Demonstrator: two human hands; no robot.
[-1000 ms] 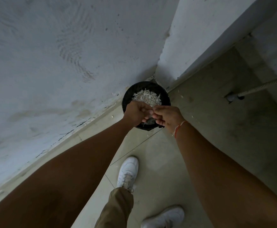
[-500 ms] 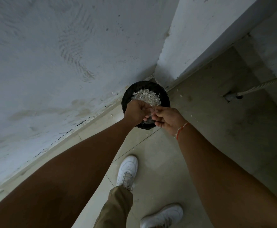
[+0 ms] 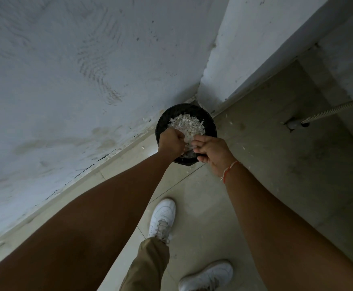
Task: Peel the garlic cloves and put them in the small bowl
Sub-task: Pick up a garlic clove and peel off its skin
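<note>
I see the black bin [image 3: 210,124] on the floor [image 3: 255,164] in the wall corner, with white garlic peels [image 3: 189,126] piled inside. My left hand [image 3: 171,141] is curled above it; what it holds I cannot tell. My right hand [image 3: 212,151] is beside it, fingers loose.
</note>
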